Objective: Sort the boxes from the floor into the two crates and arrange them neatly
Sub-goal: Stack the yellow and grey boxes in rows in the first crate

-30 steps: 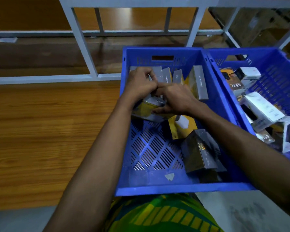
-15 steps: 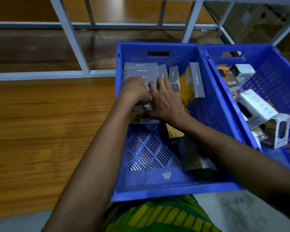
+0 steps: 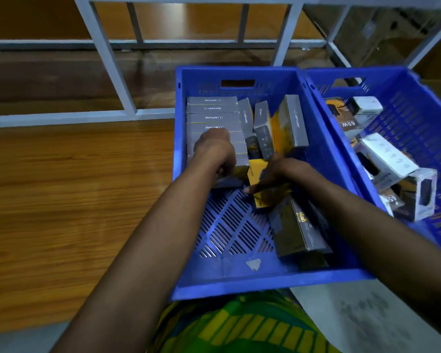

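Two blue crates stand side by side, the left crate (image 3: 239, 284) in front of me and the right crate (image 3: 418, 103) beside it. A row of grey boxes (image 3: 211, 115) stands packed along the left crate's far-left wall. My left hand (image 3: 214, 154) presses on the near end of that row, fingers curled over the nearest grey box. My right hand (image 3: 278, 174) grips a yellow box (image 3: 257, 169) lying just right of it. A dark box (image 3: 298, 225) lies under my right forearm. White and black boxes (image 3: 387, 159) lie jumbled in the right crate.
Loose grey and yellow boxes (image 3: 288, 123) lean in the left crate's far-right corner. A grey metal rack frame (image 3: 107, 59) stands behind the crates. Wood-pattern floor (image 3: 74, 200) spreads to the left; pale floor (image 3: 354, 314) lies at the lower right.
My right hand has come off the grey row and moved nearer and right onto the yellow box. My left hand stays on the row's near end. The view has tilted slightly.
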The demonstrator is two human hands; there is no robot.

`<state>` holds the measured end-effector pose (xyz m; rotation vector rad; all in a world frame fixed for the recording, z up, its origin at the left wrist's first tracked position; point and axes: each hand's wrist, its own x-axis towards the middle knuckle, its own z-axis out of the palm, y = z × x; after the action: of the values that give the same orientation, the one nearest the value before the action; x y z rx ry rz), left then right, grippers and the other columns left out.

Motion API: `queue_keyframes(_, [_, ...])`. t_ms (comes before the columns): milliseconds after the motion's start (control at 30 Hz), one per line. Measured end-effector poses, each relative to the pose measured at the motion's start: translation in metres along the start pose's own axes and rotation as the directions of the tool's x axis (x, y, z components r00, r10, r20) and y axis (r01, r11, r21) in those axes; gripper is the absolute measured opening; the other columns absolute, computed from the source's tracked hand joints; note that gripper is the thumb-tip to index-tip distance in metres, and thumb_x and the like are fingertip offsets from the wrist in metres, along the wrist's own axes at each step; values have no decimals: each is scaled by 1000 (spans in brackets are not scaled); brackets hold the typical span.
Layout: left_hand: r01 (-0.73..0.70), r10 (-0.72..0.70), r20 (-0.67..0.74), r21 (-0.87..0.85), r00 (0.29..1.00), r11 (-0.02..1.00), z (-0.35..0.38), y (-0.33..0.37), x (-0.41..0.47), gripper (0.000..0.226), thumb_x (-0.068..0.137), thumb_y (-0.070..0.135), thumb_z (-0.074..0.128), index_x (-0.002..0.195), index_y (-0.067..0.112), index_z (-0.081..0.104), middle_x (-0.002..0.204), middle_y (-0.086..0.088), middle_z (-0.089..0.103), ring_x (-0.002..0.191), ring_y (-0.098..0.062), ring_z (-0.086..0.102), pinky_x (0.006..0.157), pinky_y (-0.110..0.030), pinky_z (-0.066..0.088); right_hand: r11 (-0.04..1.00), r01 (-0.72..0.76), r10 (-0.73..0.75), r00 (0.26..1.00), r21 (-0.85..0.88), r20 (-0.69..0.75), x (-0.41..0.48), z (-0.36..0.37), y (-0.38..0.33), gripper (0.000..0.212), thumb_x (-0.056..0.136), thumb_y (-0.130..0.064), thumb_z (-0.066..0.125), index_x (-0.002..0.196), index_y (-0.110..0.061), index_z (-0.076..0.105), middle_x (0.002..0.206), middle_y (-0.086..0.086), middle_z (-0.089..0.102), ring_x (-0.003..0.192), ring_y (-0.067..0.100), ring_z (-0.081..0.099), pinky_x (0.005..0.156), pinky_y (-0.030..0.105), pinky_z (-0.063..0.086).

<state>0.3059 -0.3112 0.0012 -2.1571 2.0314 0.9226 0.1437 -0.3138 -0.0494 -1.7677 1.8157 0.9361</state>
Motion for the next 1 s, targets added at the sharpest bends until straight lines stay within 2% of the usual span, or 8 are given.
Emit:
queue_keyframes(200, [38, -39, -4, -47, 999, 998, 4, -7, 6, 20, 61, -1, 84, 69, 7, 68, 54, -8, 67, 53, -21, 69, 65, -48, 64, 956, -47, 76, 993, 290, -88, 3, 13, -6, 147, 65, -76, 78, 158, -19, -21, 166, 21, 21, 144, 44, 35, 108, 46, 42])
queue_keyframes(367, [33, -34, -19, -15, 999, 999, 4, -7, 7, 23, 59, -1, 82, 65, 11, 64, 61, -9, 66, 51, -20, 64, 65, -45, 64, 909, 10, 22, 997, 416, -73, -16, -11, 6, 122, 68, -90, 59, 159, -17, 24, 157, 19, 41, 135, 41, 49, 104, 47, 48])
queue_keyframes(533, [23, -22, 4, -19, 1000, 1000, 4, -6, 6, 20, 66, -3, 80, 71, 13, 68, 69, -19, 69, 61, -21, 72, 70, -43, 63, 823, 126, -172, 985, 553, 31, -54, -44, 49, 86, 74, -89, 49, 110, -12, 63, 78, 10, 60, 61, 23, 56, 56, 26, 40])
queue_keyframes(633, [31, -18, 87, -155, 996, 988, -3, -9, 2, 18, 68, -9, 72, 78, 5, 68, 56, -20, 66, 58, -27, 73, 68, -50, 63, 601, 269, -336, 940, 753, -68, -82, -63, 80, 85, 85, -77, 48, 119, -1, 64, 80, 16, 68, 67, 27, 61, 57, 27, 44])
queue_keyframes(700, [62, 1, 175, -351, 984, 934, -12, -15, -1, 19, 76, -10, 71, 94, -4, 67, 74, -21, 71, 69, -32, 74, 73, -59, 61, 271, 370, -462, 860, 888, -217, -91, -67, 91, 69, 93, -60, 52, 130, -2, 58, 86, 19, 73, 67, 28, 70, 50, 31, 56])
queue_keyframes(800, [-14, 208, 180, -724, 961, 690, -23, -17, -12, 29, 89, 15, 76, 110, 2, 62, 99, -19, 65, 89, -32, 64, 73, -50, 59, -104, 430, -544, 730, 897, -414, -84, -64, 83, 76, 85, -47, 74, 145, -14, 43, 121, 16, 69, 99, 36, 73, 61, 45, 64])
queue_keyframes(900, [-167, 431, 12, -912, 902, 375, -33, -18, -20, 57, 76, 35, 82, 122, 11, 59, 121, -16, 62, 108, -29, 66, 74, -49, 60, -197, 420, -488, 742, 886, -460, -72, -60, 56, 122, 63, -43, 94, 157, -33, 18, 138, 21, 58, 109, 46, 68, 68, 56, 61])
queue_keyframes(1000, [-362, 442, -140, -805, 886, 470, -45, -19, -29, 69, 69, 37, 91, 130, 27, 59, 132, -8, 59, 117, -24, 65, 78, -52, 62, -226, 396, -430, 779, 890, -456, -64, -57, 37, 116, 77, -40, 85, 158, -46, 3, 138, 20, 58, 109, 49, 65, 70, 57, 60])
